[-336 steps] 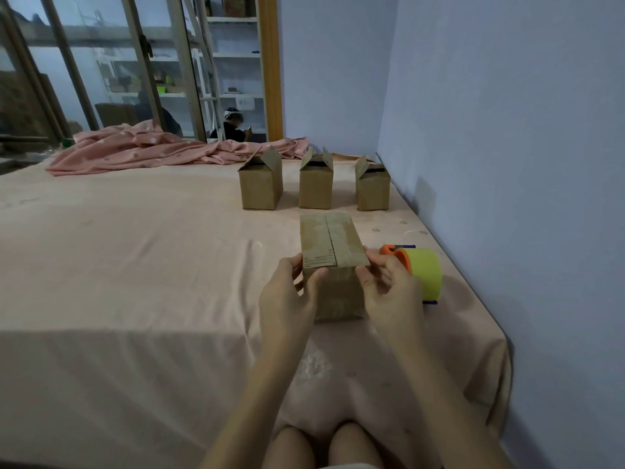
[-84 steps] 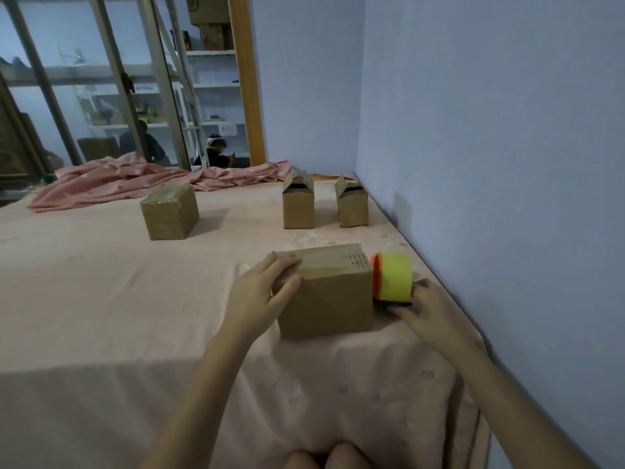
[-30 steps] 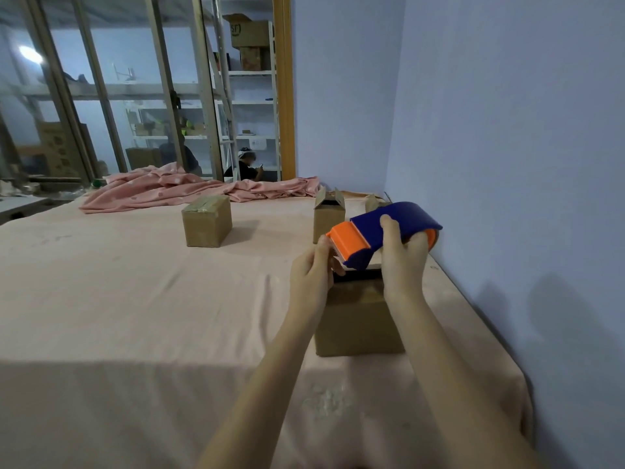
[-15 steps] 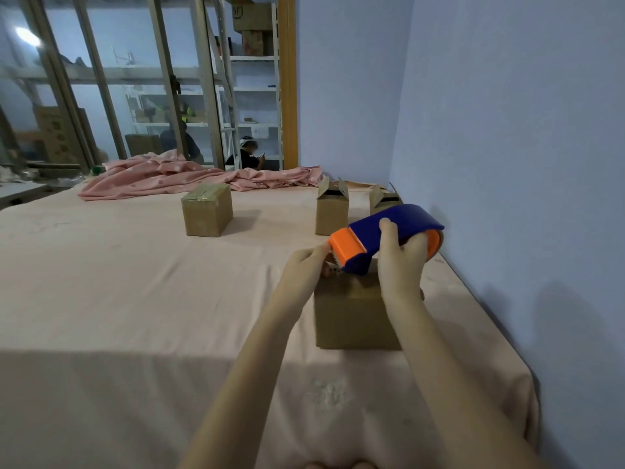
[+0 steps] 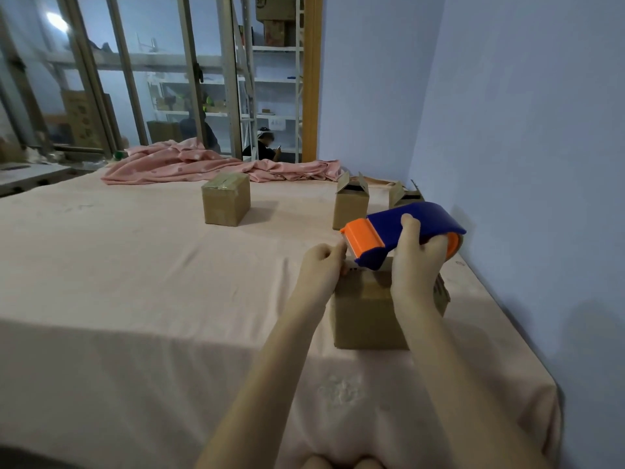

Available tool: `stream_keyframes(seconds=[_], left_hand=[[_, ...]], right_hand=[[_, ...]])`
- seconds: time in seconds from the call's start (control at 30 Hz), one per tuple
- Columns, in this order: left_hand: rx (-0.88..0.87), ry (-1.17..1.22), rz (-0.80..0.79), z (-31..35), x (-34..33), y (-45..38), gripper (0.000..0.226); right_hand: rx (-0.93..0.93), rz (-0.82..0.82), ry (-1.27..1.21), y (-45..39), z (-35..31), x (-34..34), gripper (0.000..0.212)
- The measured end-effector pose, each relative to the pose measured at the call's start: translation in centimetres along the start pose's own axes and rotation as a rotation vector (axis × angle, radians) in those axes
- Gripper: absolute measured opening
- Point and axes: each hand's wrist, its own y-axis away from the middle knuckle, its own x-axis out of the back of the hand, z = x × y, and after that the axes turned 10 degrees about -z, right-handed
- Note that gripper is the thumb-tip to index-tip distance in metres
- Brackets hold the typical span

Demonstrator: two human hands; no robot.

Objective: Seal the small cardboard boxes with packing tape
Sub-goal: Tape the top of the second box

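- Four small cardboard boxes are sitting on the pink-covered surface [image 5: 135,282]: the near box [image 5: 367,313] by the right edge, a sealed box [image 5: 226,203] mid-surface, and two open-flapped boxes [image 5: 351,206] [image 5: 404,197] toward the far right corner; their insides are not showing.
- Right hand [image 5: 417,265] is gripping the tape dispenser [image 5: 406,231] above the near box, its long axis running left-right, orange end pointing left.
- Left hand [image 5: 321,269] is pinching at that orange end, apparently the tape.

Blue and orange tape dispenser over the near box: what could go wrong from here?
1. The right hand holds the blue and orange tape dispenser tilted above the near brown cardboard box; the strip may land off the seam.
2. The left hand fingers pinch right at the orange cutter end, so they could get nicked.
3. Nothing braces the box; it may slide on the pink cloth.
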Motion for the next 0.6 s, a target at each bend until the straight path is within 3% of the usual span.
stream_keyframes(seconds=[0.2, 0.43, 0.6], left_hand=[[-0.108, -0.057, 0.143, -0.8, -0.6, 0.4, 0.035], [-0.131, -0.048, 0.173, -0.4, -1.2, 0.6, 0.025], [-0.169, -0.307, 0.272, -0.3, -1.6, 1.1, 0.016]], right_hand=[[0.007, 0.004, -0.005, 0.2, 0.0, 0.0, 0.029], [-0.010, 0.018, -0.071, 0.1, -0.1, 0.2, 0.034], [0.048, -0.036, 0.022, 0.4, 0.1, 0.2, 0.033]])
